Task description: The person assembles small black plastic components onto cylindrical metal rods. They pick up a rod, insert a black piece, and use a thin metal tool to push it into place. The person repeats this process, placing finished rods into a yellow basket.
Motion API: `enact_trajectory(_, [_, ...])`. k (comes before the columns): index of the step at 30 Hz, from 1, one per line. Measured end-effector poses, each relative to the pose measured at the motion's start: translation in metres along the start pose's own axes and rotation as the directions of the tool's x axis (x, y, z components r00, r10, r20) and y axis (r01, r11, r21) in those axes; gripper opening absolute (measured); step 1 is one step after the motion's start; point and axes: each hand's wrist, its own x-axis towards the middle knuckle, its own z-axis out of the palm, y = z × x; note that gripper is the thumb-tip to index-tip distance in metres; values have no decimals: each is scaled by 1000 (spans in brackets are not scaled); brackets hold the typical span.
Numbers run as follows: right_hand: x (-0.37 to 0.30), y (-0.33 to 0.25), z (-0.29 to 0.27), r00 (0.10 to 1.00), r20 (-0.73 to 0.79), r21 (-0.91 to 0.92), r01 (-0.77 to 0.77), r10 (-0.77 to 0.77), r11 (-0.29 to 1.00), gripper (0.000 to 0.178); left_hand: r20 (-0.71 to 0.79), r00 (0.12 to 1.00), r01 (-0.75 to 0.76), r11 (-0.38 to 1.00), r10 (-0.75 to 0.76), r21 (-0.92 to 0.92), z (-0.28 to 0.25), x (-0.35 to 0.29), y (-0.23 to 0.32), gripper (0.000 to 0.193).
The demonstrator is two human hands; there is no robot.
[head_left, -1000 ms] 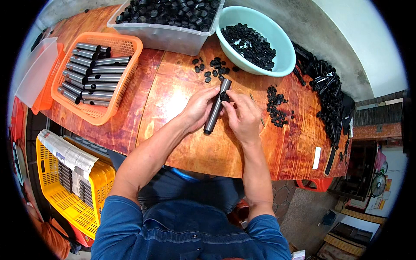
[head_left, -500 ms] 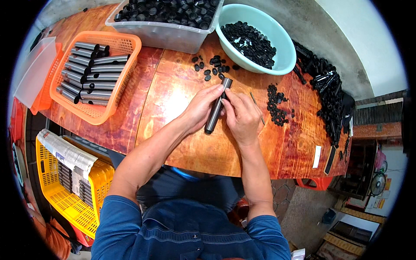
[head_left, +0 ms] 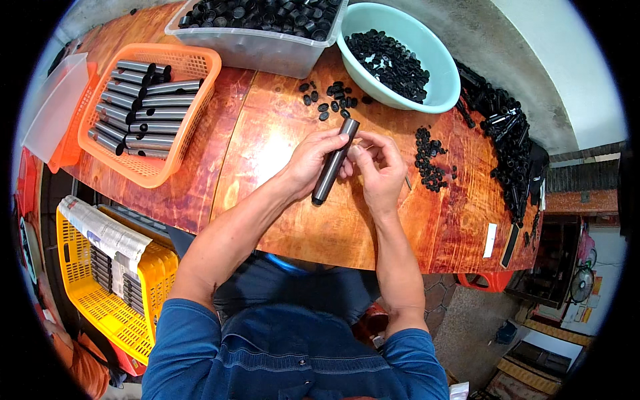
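Note:
A dark grey tube (head_left: 328, 175) with a black cap at its near end is held aslant over the table by my left hand (head_left: 310, 159), fingers wrapped round it. Just right of the tube is my right hand (head_left: 383, 175), its thumb and forefinger pinched together. What sits between those fingertips, if anything, is too small to make out. Beyond the tube lie several small black oval pieces (head_left: 335, 99) on the wooden table (head_left: 267, 120). A cluster of small black round parts (head_left: 430, 163) lies right of my right hand, and a thin metal tool (head_left: 408, 181) is partly hidden behind that hand.
An orange basket (head_left: 215, 77) of similar tubes stands left. At the back are a clear bin (head_left: 260, 55) of black caps and a pale green basin (head_left: 448, 90) of small black parts. Black parts (head_left: 510, 153) are heaped right. A yellow crate (head_left: 107, 320) stands lower left.
My right hand has come off the tube and drawn a little to the right, its fingers now pinched beside it. The left hand still holds the tube.

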Motion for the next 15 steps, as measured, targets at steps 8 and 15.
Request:
enact_trajectory(8, [3,11,-10,998,-64,-143,-16,7,990,14,21,999,33,999,-32,-25,7,-2,5,30])
enact_trajectory(15, [3,8,-10,992,-106,-44,-70,66,997,15,33,999,1,1000,-2,29,3,-1,0,33])
